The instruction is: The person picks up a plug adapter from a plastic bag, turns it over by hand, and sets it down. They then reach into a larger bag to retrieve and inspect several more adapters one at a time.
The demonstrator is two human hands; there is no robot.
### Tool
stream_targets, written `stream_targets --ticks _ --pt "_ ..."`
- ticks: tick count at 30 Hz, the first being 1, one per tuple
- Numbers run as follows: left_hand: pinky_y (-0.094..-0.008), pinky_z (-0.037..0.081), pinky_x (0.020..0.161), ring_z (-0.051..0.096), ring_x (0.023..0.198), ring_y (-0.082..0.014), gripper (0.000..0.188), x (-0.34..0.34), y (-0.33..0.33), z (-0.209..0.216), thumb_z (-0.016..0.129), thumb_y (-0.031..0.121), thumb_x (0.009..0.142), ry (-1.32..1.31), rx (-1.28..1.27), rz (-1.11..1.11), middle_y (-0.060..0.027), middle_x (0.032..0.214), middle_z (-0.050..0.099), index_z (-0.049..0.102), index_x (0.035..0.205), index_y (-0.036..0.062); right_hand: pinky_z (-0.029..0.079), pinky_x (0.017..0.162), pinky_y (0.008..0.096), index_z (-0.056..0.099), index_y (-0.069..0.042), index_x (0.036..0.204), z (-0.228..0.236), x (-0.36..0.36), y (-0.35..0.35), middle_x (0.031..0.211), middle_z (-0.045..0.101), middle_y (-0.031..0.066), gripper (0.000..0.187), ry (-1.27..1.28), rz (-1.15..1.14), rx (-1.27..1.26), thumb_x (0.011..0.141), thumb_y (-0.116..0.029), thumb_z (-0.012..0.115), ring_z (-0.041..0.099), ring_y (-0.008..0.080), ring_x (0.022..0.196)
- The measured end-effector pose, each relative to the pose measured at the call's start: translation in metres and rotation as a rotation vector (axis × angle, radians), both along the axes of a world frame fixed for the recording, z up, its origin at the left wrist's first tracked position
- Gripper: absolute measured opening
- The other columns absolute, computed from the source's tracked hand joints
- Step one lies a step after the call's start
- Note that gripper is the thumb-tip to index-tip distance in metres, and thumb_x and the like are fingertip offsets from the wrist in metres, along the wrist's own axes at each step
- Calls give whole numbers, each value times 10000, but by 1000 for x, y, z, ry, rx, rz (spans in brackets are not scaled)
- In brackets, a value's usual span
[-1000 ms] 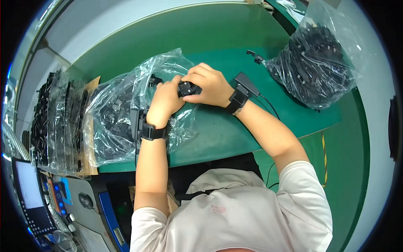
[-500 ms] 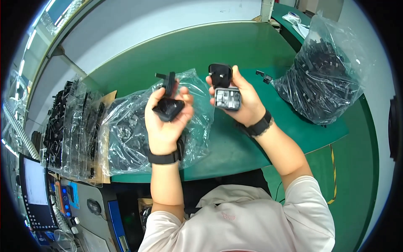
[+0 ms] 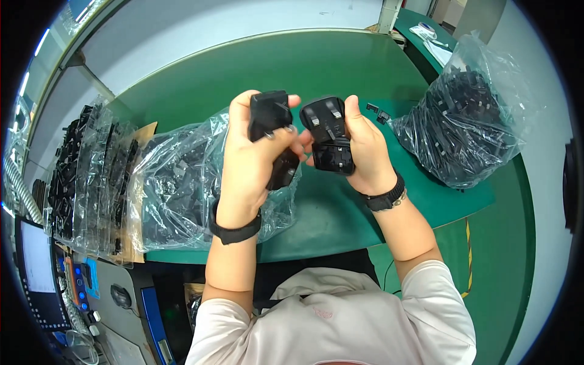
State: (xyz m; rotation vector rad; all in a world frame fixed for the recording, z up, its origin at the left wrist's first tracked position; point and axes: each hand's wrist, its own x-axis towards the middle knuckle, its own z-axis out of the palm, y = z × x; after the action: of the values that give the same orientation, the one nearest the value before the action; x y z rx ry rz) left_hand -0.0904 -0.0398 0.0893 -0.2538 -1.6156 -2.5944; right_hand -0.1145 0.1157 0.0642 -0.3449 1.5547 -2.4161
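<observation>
My left hand (image 3: 240, 161) is closed around two black plastic pieces. The upper one, a rounded black housing (image 3: 269, 112), stands between thumb and fingers, while a glossy black piece (image 3: 283, 170) shows below. To its right, my right hand (image 3: 372, 149) grips a black three-pin plug (image 3: 323, 120), its metal pins facing me. Under that plug, the same hand has a second black plug piece (image 3: 333, 159) with slots and small metal contacts. The hands are close together above the green table (image 3: 328, 222), and the left fingertips come near the right hand's pieces.
A clear plastic bag of black parts (image 3: 176, 188) lies at left, beside stacked black parts in clear wrap (image 3: 79, 176). Another full bag (image 3: 456, 115) stands at right, with a small black part (image 3: 378, 114) near it. A monitor (image 3: 39, 267) and mouse (image 3: 120, 296) are lower left.
My left hand has turned over and moved right, closer to the right hand. The right hand's plug has tilted so its pins show. The view has shifted slightly.
</observation>
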Motion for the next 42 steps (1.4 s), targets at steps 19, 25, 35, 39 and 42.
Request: stream_targets --ticks 19,25,35,39,42 --pt "-233 468 646 542 695 -83 391 -7 -14 -39 709 -42 702 -75 47 215 12 800 540 514 1031 41 501 829 445 497 -67 1141 -20 -23 9 1009 601 192 259 -44 -32 -487 932 -220 499 606 290 883" --pt "-248 460 633 562 694 -102 284 -11 2 -45 695 -13 740 -219 35 97 -15 812 576 508 941 61 372 1009 443 445 -66 1233 -18 -20 7 1172 498 141 464 147 -46 -472 824 -122 657 507 266 1103" --pt "-218 456 545 534 661 -64 391 -11 16 -59 704 17 747 45 -369 279 -31 820 544 455 1048 10 469 643 210 472 -25 1127 -30 -18 -8 931 592 83 372 635 -499 453 838 -121 685 572 93 722" --pt "-212 457 569 529 658 -57 327 -9 14 -56 696 12 748 32 -397 304 -16 798 561 518 1022 3 403 539 188 468 -41 1148 -25 -18 -3 717 583 34 309 553 -543 398 883 -104 614 524 61 628" --pt "-215 459 578 532 670 -57 320 -11 9 -55 692 19 752 -13 -254 372 -17 816 570 524 1025 3 364 517 181 478 -48 1057 -23 -19 -1 671 568 9 208 531 -525 280 892 -97 596 483 36 603"
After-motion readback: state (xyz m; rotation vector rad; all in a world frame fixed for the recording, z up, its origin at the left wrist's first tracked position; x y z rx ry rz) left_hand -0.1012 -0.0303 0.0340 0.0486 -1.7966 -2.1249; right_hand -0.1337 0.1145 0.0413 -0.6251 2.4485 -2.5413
